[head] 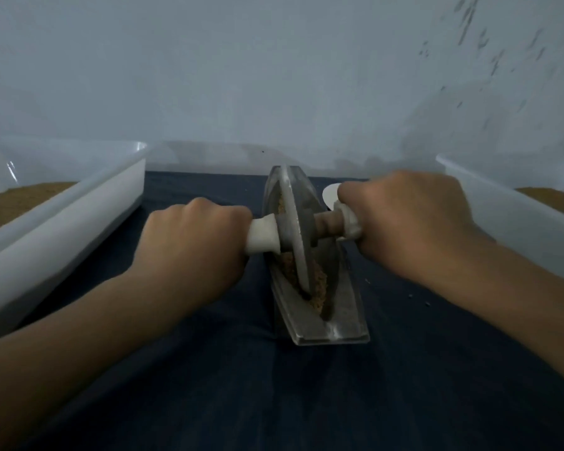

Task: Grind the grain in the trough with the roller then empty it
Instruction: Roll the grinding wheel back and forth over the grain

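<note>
A narrow boat-shaped metal trough (345,323) lies lengthwise on the dark blue cloth, its near end toward me. Brown ground grain (318,288) lies in its groove. A grey disc roller (295,232) stands upright in the groove at about mid-length. My left hand (192,245) grips the roller's white left handle. On the other side, my right hand (411,219) grips the right handle. Both handle ends are hidden inside my fists.
A white plastic tub (88,203) with brown grain stands at the left. Another white tub (502,206) with grain stands at the right. A white spoon-like object (330,193) lies behind my right hand. A pale wall rises just behind. A few crumbs (417,297) dot the cloth.
</note>
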Action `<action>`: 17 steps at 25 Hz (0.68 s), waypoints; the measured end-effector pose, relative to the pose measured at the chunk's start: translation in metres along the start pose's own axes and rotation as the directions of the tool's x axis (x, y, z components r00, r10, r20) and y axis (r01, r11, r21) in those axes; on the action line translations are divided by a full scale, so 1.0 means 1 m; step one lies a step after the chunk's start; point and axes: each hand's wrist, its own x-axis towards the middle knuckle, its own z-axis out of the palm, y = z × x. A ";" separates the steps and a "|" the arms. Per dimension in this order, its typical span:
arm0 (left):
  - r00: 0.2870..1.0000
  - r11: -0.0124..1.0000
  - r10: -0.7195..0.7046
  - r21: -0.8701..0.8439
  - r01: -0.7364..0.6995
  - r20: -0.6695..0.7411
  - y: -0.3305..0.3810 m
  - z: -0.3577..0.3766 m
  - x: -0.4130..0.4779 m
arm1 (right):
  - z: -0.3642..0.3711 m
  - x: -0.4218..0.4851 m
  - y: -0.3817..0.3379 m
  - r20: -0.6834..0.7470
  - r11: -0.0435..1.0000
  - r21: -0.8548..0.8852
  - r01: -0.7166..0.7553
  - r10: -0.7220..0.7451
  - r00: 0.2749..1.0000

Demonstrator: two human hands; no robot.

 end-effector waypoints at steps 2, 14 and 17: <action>0.998 0.999 -0.025 0.039 0.023 0.056 0.001 0.005 0.009 | 0.008 0.014 -0.006 0.075 1.000 -0.005 -0.028 0.028 0.997; 0.998 0.996 0.067 0.056 -0.066 -0.021 -0.005 0.011 0.015 | 0.006 -0.005 0.000 0.104 0.998 0.014 -0.064 0.062 0.993; 1.000 0.996 -0.009 0.087 0.010 -0.016 -0.001 0.026 0.037 | 0.026 0.022 -0.009 0.176 0.991 0.015 -0.135 0.130 0.976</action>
